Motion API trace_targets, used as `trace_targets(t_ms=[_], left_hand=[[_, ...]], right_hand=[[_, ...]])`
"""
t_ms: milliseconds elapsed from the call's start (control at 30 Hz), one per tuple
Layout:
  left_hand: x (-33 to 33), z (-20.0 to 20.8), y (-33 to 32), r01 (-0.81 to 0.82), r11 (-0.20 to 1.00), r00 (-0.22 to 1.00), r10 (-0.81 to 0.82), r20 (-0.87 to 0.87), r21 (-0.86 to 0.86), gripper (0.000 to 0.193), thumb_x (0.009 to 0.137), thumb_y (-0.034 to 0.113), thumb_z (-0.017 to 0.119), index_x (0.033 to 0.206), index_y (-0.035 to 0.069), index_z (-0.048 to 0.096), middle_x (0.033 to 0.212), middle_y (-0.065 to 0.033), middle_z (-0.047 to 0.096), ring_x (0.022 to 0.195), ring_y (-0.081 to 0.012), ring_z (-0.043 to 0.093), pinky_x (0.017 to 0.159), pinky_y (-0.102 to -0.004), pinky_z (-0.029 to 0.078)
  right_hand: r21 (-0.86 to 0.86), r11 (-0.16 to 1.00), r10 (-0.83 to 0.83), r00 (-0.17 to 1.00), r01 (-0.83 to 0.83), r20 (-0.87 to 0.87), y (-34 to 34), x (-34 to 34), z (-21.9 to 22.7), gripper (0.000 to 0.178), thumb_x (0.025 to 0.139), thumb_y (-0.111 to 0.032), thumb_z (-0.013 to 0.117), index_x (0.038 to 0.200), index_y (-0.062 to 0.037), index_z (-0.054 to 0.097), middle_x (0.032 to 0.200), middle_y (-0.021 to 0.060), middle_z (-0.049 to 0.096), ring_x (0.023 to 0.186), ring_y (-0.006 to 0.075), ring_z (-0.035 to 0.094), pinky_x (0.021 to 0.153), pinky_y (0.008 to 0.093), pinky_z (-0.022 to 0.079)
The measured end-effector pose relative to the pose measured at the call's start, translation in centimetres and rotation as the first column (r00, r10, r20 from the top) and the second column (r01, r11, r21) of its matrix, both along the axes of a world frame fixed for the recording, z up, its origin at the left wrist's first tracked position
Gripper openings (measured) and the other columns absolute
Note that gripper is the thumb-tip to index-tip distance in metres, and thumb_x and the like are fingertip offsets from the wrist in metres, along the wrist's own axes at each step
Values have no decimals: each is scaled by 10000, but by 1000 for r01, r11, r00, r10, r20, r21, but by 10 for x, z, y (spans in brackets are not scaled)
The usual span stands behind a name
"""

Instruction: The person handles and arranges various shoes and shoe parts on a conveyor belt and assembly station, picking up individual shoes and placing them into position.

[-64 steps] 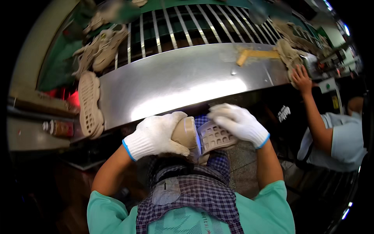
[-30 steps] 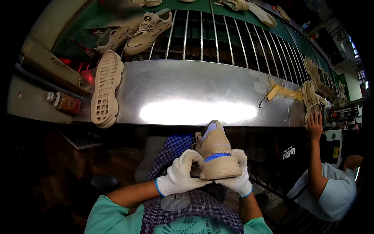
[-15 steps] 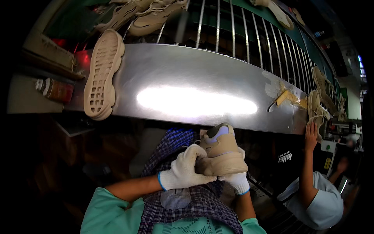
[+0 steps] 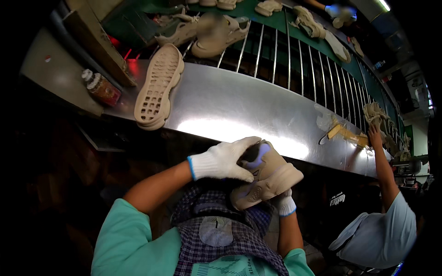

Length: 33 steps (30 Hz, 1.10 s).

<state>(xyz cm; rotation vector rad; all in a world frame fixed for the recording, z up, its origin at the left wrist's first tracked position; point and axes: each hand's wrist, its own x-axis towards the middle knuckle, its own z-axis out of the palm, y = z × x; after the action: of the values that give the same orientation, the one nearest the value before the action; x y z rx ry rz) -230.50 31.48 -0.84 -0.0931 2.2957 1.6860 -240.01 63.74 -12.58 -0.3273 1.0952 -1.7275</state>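
A beige sneaker [image 4: 269, 177] with a thick sole and a purple-lit collar lining is tilted in front of my body, heel up and to the right. My right hand [image 4: 282, 198], in a white knit glove, supports it from beneath, its fingers mostly hidden by the sole. On the other side my gloved left hand [image 4: 223, 160] reaches to the shoe's collar. Its thumb and fingers are spread apart around the dark opening, the tips touching or close to the upper. A loose beige sole [image 4: 159, 87] with a grid of square hollows lies on the metal ledge [image 4: 221, 101].
Beyond the ledge runs a rack of metal rods [image 4: 289, 60] beside a green belt [image 4: 258, 18] carrying more shoes. A reddish bottle [image 4: 102, 88] stands at left. Yellow-taped tool [image 4: 343, 133] rests at the ledge's right. A co-worker's hand [image 4: 375, 135] touches shoes there.
My left hand has shifted from the sole's side up to the collar, its fingers opening out. The sneaker has tilted, its heel swinging right. The whole view has also shifted.
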Motion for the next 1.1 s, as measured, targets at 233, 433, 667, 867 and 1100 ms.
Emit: trace_targets(t_ms=[233,433,667,867,1100], left_hand=[[-31,105,-24,-304,913,887,375,-270,271,1167,684,269,1010,1617,22,354,1482,-158,542,1392,-285,513,1209,-423,408],[-97,134,-44,-439,879,595,440,-673,186,1243,724,237,995,1667,17,214,1618,-196,430,1495,-311,428,1260,-438,352],[-126,97,-47,-748,663,494,593,-636,38,936,812,358,921,1552,77,421,1461,-203,603,1341,-342,603,1142,-436,478],[-123,106,-28,-738,671,462,579,-672,71,953,773,257,951,1521,-33,436,1473,-198,536,1378,-311,524,1211,-412,402],[-121,114,-22,-738,675,505,562,-656,11,1002,766,307,946,1539,-32,406,1479,-223,544,1393,-329,536,1202,-431,420]], right_hand=[[49,950,-289,929,308,-229,-121,-59,97,977,987,-789,493,1608,-40,399,1529,162,562,1368,317,584,1166,453,488],[-157,855,-473,618,495,-628,-170,-149,166,523,1151,-424,451,1441,-15,599,1258,137,702,1165,209,664,1021,341,527],[147,884,-185,622,443,-761,-149,-124,145,538,1113,-402,485,1503,-43,578,1426,199,661,1314,288,628,1145,396,460],[229,874,-77,586,429,-807,-164,-119,157,613,1110,-460,474,1571,-58,497,1494,262,607,1398,422,577,1165,455,448],[160,872,-112,505,463,-856,-170,-145,197,634,1095,-456,508,1580,-48,479,1541,249,570,1427,397,560,1207,437,414]])
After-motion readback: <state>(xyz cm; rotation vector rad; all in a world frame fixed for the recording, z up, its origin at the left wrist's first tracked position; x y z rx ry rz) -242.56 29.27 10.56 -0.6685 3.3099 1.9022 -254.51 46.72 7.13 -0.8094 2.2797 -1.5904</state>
